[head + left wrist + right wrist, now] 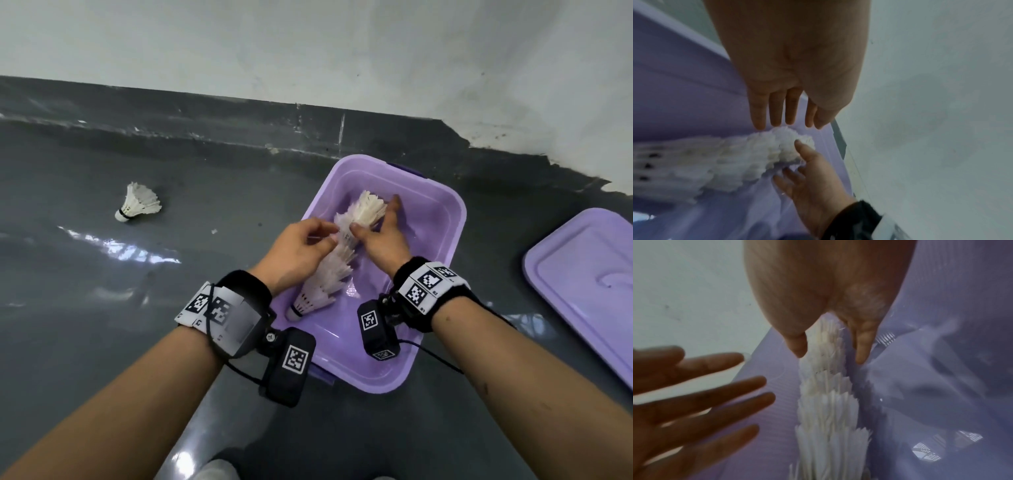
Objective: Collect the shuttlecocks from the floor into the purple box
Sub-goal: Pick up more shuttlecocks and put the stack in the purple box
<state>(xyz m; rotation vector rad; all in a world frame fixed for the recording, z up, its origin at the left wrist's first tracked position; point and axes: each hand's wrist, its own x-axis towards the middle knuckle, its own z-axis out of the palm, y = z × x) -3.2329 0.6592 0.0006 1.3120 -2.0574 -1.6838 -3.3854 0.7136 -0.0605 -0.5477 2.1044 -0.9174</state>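
A row of several nested white shuttlecocks (337,270) lies slantwise inside the purple box (376,385), cork end toward me. My right hand (375,219) holds its feathered far end, thumb on one side and fingers on the other; the right wrist view shows the row (828,410) running between thumb and forefinger of my right hand (828,352). My left hand (325,236) hovers beside the row with straight, spread fingers (748,399), holding nothing. One loose shuttlecock (138,202) lies on the grey floor to the left.
The purple lid (582,284) lies on the floor right of the box. The box sits close to a white wall (342,51) with a dark skirting strip (205,116). Glossy grey floor (85,291) stretches to the left.
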